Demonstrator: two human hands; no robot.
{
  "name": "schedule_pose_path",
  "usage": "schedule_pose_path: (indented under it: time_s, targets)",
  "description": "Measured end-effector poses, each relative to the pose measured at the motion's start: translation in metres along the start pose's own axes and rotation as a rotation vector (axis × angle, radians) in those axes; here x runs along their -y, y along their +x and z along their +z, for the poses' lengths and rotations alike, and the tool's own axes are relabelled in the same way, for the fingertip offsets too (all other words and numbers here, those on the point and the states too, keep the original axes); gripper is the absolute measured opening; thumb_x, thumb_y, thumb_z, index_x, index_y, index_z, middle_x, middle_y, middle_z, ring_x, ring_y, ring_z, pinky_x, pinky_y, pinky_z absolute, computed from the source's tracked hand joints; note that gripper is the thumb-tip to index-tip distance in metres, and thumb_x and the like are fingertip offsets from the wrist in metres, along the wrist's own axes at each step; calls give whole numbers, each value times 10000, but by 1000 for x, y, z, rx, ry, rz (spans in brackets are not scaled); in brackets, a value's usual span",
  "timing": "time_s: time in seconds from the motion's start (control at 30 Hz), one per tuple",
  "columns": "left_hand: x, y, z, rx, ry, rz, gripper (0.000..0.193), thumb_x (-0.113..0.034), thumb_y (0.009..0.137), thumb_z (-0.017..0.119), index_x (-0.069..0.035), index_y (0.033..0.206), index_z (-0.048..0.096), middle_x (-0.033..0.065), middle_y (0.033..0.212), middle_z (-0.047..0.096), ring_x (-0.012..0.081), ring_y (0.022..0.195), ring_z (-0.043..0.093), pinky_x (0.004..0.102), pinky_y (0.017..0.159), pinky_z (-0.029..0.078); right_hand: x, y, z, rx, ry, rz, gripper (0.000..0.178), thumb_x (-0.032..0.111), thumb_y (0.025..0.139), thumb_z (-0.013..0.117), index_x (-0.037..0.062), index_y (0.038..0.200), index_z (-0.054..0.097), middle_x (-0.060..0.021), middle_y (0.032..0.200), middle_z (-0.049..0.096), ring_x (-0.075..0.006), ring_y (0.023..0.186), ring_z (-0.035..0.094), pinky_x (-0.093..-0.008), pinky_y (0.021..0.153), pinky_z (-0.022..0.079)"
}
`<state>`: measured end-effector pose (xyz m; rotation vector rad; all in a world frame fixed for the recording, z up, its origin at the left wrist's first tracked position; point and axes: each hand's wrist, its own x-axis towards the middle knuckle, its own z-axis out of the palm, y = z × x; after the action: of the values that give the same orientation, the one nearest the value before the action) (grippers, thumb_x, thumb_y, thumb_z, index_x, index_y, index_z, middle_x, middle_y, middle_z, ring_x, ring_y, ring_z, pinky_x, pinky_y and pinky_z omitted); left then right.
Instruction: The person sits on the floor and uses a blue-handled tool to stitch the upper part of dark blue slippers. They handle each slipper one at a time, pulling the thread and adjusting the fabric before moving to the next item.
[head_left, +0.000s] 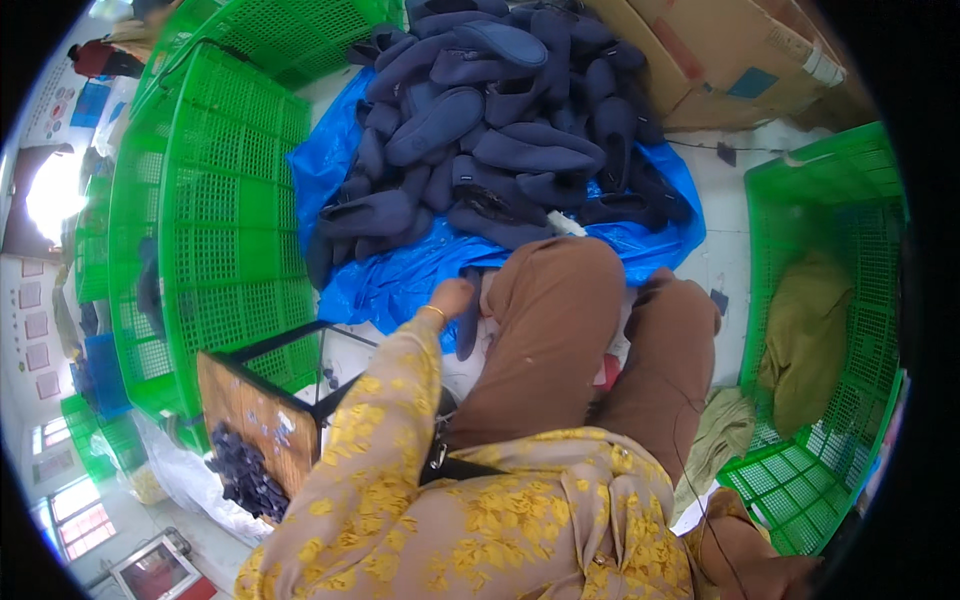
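My left hand [454,298], closed, grips a dark navy slip-on shoe [467,335] beside my left knee. The shoe hangs upright, narrow side toward me, and my fingertips are partly hidden. Just beyond it, a big heap of navy shoes [480,130] lies on a crumpled blue plastic sheet [385,285]. Some shoes show their soles, others their openings. My right hand does not show; its forearm cannot be made out either.
Tall green plastic crates [235,190] stand at the left. Another green crate [770,230] at the right holds olive cloth [810,340]. A cardboard box [730,60] is at the far right. By my left elbow, a wooden stool [255,405] bears small dark scraps [245,475].
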<state>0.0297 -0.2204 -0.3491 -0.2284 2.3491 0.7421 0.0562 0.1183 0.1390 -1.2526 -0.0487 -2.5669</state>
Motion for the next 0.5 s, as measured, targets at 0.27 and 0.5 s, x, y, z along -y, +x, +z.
schedule_pose_path:
  time_s: [0.27, 0.5]
  targets:
    - [13, 7, 66, 106, -299, -500, 545, -59, 841, 512, -52, 1374, 396, 252, 1066, 640, 383, 840, 673, 455, 665, 551, -1, -4, -76, -241, -130, 43, 220, 61, 909, 450, 148, 998, 632, -24, 810, 576, -118, 569, 525, -221, 481, 379]
    - [4, 13, 41, 261, -770, -652, 769, -25, 755, 689, -132, 1437, 349, 76, 925, 553, 210, 731, 570, 361, 607, 556, 1, -1, -96, -299, -173, 53, 274, 65, 905, 465, 170, 1096, 631, -21, 815, 573, -112, 586, 524, -221, 489, 380]
